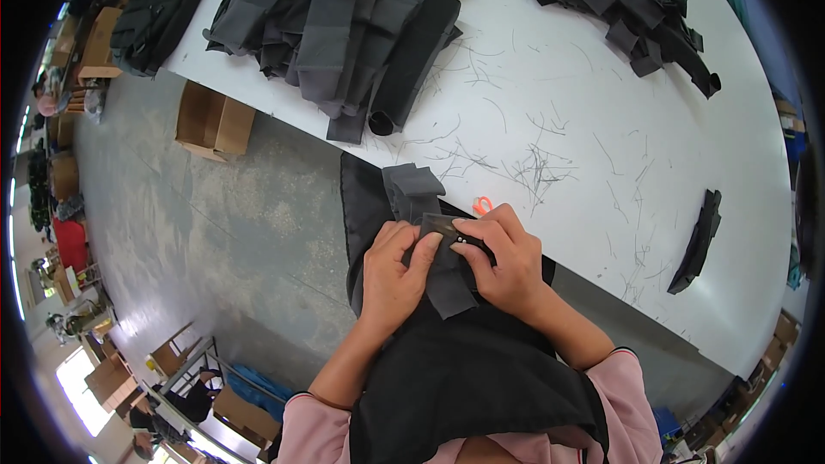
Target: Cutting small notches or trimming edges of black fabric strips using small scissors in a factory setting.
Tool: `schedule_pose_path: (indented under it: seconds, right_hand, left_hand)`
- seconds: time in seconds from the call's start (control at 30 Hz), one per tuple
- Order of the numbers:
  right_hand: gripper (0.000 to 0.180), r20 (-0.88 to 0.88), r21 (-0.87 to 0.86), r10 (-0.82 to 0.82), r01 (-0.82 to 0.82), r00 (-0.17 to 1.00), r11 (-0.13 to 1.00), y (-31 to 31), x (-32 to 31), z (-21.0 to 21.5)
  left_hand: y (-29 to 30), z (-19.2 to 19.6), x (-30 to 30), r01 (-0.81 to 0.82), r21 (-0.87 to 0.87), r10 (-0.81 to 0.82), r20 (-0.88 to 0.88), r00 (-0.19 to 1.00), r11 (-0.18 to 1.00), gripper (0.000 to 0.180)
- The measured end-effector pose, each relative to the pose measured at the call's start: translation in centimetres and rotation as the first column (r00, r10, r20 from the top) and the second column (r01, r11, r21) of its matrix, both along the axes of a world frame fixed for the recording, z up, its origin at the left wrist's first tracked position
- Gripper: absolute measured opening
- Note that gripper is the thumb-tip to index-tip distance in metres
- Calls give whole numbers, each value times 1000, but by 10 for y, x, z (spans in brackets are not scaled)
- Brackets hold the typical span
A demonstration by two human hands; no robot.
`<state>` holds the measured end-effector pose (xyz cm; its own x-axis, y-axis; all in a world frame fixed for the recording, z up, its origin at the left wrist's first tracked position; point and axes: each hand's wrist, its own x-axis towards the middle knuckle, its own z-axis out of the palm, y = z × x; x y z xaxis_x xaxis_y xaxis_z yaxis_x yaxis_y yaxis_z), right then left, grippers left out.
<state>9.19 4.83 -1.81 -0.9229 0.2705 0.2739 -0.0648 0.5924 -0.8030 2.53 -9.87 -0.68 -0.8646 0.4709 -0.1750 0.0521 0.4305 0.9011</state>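
My left hand [394, 271] is closed on a dark grey fabric strip [450, 289], with the thumb pressed on its upper part. My right hand [509, 266] pinches the strip's right side between thumb and fingers. Between the two thumbs lies a dark fold with tiny pale specks, too small to make out. Part of the strip hangs below the hands. Beyond them, more folded grey fabric [412, 185] rests by the table edge, over black cloth. An orange loop-shaped handle [482, 204] lies just past my right hand; the rest of that object is hidden.
A large pile of grey fabric strips [331, 30] covers the far left of the white table [516, 77]. A smaller pile [632, 4] is far right, and a narrow dark bundle [696, 242] lies nearer. Loose threads are scattered about. A backpack [163, 9] and cardboard box [213, 123] are left.
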Motion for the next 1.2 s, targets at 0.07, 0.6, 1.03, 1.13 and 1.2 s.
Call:
schedule_pose_path:
  seconds: [0.07,0.6,1.03,1.13,1.2]
  right_hand:
    - [24,6,4,3,-3,1000,1000,0,1,0]
    - [22,86,-248,-142,160,986,955,5,9,5]
    - [27,16,-71,4,-3,1000,997,-4,4,4]
    - [28,15,-138,-54,55,998,989,-12,5,4]
    - [28,16,-174,-82,83,997,981,-15,4,4]
  left_hand:
    - [2,1,0,-1,-2,1,-18,1000,1000,15]
    - [3,-4,2,-30,44,34,-90,995,999,14]
    - [3,-2,5,23,-105,-56,-326,944,994,11]
    - [5,-2,6,1,-119,-47,-382,923,993,11]
    - [6,-2,5,-10,-102,-33,-415,909,995,11]
